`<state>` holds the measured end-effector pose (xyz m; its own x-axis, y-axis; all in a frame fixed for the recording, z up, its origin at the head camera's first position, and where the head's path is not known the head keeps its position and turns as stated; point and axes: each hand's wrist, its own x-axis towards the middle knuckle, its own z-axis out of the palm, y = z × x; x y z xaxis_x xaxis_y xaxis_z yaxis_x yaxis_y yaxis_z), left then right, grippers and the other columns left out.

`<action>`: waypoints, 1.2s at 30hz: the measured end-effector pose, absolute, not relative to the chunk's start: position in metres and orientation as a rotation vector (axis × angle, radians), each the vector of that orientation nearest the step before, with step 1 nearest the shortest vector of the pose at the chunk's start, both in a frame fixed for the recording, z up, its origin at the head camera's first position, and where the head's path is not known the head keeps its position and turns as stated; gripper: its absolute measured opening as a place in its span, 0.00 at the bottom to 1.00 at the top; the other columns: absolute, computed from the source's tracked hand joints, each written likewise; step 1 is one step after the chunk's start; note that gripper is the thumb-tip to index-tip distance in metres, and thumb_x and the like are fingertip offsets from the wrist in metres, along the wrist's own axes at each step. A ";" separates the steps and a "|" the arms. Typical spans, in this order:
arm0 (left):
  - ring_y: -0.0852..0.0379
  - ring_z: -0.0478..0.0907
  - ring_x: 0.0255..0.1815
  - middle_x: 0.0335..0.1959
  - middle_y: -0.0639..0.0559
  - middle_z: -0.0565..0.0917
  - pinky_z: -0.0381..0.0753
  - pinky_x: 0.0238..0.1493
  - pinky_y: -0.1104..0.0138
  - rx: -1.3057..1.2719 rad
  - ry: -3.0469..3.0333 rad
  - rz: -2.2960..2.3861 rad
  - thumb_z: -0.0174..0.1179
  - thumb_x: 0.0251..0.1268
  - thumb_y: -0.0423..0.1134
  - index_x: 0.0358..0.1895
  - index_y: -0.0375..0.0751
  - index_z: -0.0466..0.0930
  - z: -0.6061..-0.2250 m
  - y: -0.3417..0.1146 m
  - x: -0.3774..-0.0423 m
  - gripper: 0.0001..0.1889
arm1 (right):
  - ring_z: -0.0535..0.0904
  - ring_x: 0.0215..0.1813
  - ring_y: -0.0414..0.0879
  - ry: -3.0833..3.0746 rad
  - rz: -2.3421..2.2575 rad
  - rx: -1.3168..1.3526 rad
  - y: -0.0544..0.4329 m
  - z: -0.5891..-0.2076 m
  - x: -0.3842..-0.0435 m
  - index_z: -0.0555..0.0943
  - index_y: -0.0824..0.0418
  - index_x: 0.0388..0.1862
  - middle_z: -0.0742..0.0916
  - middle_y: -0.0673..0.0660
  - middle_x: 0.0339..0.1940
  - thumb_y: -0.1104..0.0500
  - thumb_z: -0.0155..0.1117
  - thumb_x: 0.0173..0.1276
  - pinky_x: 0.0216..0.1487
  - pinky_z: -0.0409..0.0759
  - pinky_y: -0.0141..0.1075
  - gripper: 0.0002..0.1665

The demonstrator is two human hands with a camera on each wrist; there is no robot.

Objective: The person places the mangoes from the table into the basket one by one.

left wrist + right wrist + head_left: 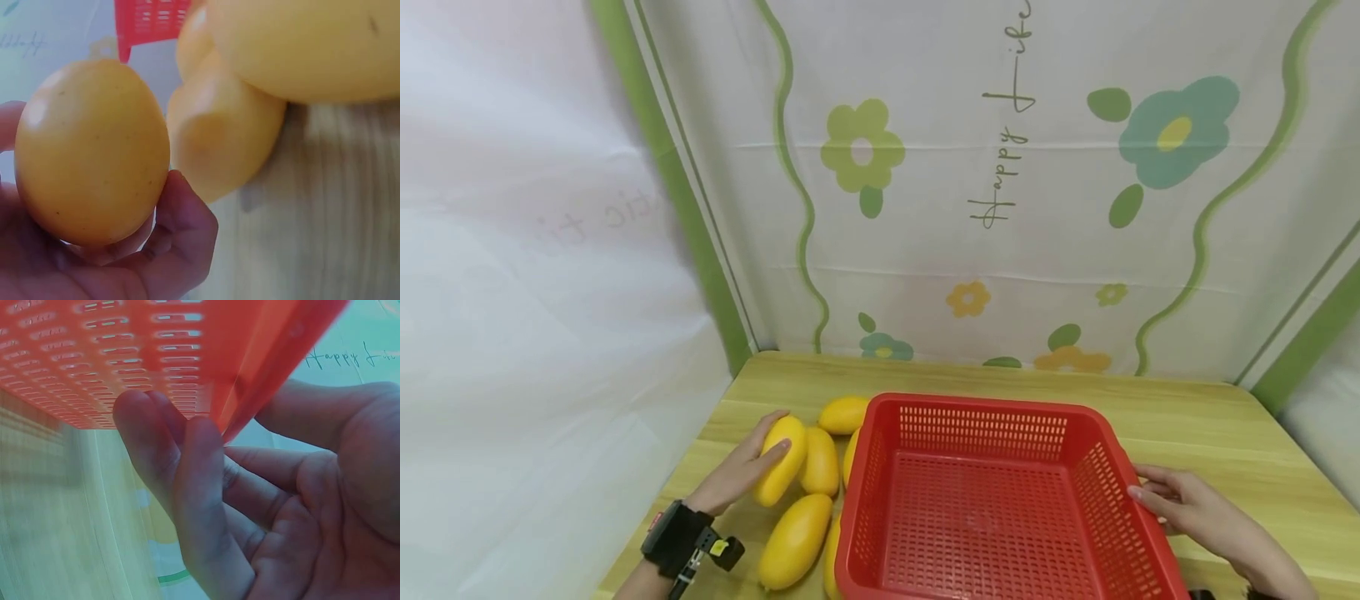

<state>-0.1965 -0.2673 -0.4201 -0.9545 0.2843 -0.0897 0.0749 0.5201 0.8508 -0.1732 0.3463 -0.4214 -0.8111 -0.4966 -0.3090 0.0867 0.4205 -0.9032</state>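
Note:
My left hand [733, 475] grips a yellow mango [784, 467] at the left of the table, thumb on the near side and fingers round the far side. The left wrist view shows this mango [94, 153] end-on between thumb and fingers. More mangoes lie right beside it, among them one upright-lying mango [820, 462] and a nearer mango [796, 542]. A red plastic basket [981, 402] with slotted walls stands right of them and partly hides some. On its right rim, my right hand [1195, 504] holds with the thumb over the edge and fingers below, outside the wall.
A light wood table [1187, 408] carries everything. Behind it hangs a white curtain [925, 242] with printed flowers, and another white sheet [550, 333] closes the left side. One mango [842, 414] lies at the basket's far left corner.

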 end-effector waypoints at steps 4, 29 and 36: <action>0.33 0.53 0.79 0.80 0.36 0.52 0.59 0.72 0.38 0.303 2.525 1.425 0.45 0.80 0.52 0.80 0.48 0.47 -0.416 -0.263 -0.195 0.33 | 0.87 0.47 0.43 2.158 -1.389 -0.346 0.346 -0.421 -0.172 0.39 0.92 0.68 0.84 0.72 0.55 0.56 0.40 0.84 0.44 0.86 0.43 0.41; 0.37 0.56 0.78 0.79 0.41 0.59 0.58 0.72 0.37 0.741 2.578 1.227 0.46 0.81 0.49 0.79 0.50 0.53 -0.375 -0.220 -0.192 0.29 | 0.86 0.46 0.37 2.245 -1.348 -0.350 0.344 -0.418 -0.168 0.43 0.90 0.70 0.82 0.76 0.57 0.55 0.42 0.84 0.42 0.86 0.41 0.40; 0.45 0.65 0.75 0.75 0.48 0.66 0.66 0.70 0.42 0.816 2.537 1.176 0.48 0.80 0.49 0.78 0.52 0.56 -0.364 -0.203 -0.192 0.28 | 0.86 0.46 0.37 2.244 -1.372 -0.363 0.341 -0.421 -0.166 0.44 0.90 0.70 0.82 0.76 0.56 0.55 0.43 0.83 0.42 0.86 0.41 0.41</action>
